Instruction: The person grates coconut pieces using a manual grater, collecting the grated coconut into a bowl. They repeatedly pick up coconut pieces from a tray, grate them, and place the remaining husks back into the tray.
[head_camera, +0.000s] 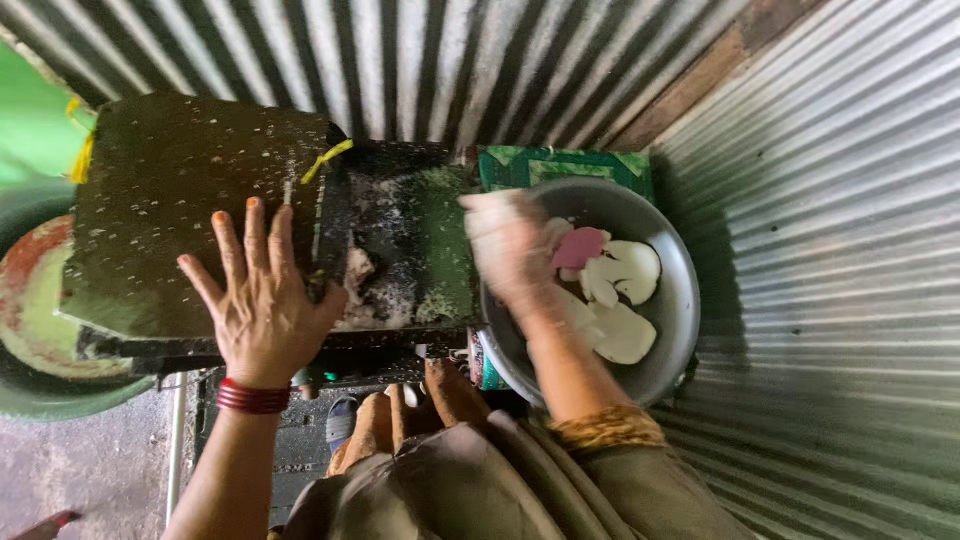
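Your right hand (510, 250) is smearing into motion blur, so you can't tell if it's gripping anything. It's also covering part of the white pieces (625, 300) in the metal bowl (680, 300). The round basin (40, 300) is getting cut off at the left edge.

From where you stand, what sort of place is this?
Probably a small shed used as a food-processing workshop. Corrugated metal walls enclose it. The left hand rests flat on a dark, residue-spattered machine, while the right hand reaches over a metal basin of white coconut-like pieces.
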